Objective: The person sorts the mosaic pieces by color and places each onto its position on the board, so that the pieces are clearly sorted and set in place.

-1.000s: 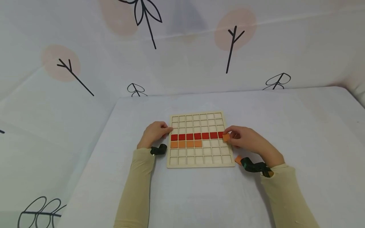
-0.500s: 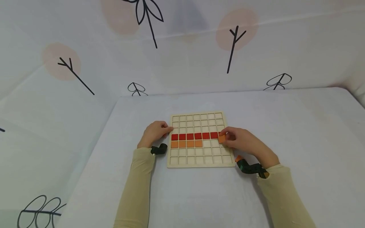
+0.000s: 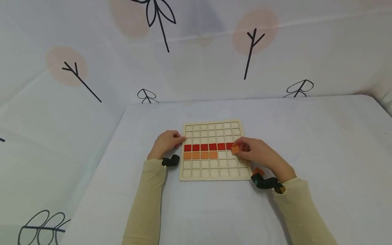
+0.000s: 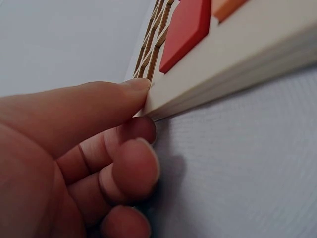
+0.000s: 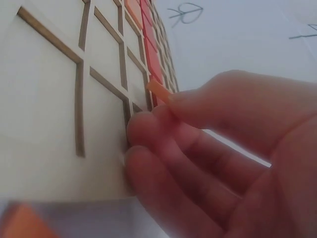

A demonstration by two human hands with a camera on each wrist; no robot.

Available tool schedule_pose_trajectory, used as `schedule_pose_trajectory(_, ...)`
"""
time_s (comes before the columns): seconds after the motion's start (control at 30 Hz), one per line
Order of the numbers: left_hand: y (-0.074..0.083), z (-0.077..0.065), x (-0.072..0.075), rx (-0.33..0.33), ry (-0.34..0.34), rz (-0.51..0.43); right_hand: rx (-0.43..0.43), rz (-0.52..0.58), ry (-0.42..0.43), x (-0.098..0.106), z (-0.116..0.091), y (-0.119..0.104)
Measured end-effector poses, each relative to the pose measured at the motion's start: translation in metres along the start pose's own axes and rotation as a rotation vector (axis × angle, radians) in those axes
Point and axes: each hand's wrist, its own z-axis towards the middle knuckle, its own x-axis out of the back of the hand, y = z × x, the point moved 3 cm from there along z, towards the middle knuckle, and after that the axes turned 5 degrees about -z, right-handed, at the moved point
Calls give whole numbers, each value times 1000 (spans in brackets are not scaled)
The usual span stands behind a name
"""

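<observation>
A pale wooden grid board point(image 3: 214, 179) lies on the white-covered table. A row of red tiles point(image 3: 204, 147) runs across its middle, and several orange tiles point(image 3: 204, 155) fill the left part of the row just below. My left hand point(image 3: 165, 143) holds the board's left edge; in the left wrist view the thumb point(image 4: 114, 99) presses on the rim, with the curled fingers against its side. My right hand point(image 3: 260, 153) pinches an orange tile point(image 3: 234, 149) between thumb and fingers, over the right part of the board. That tile overlaps the right end of the red row.
Loose orange tile point(image 3: 258, 171) lies off the board's lower right corner, partly hidden by the dark wrist camera point(image 3: 264, 182). Behind the table point(image 3: 321, 136) hangs a white cloth point(image 3: 202, 68) with line-drawn plants; it also covers the left side.
The right hand has moved left with the orange tile, from the board's right edge to over the right-hand columns. The left hand stays at the board's left edge.
</observation>
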Motion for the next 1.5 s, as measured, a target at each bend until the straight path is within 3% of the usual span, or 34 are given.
schedule_pose_trajectory(0.47,-1,-3,4,-43,22,-20,31,13,17,-11,6,-13)
schedule_pose_trajectory(0.8,-1,0,1,-29,14,-27,23,23,18,-16,7,-15)
schedule_pose_trajectory(1.5,-1,-2,-1,-32,24,-27,29,-83,35,-23,8,-18)
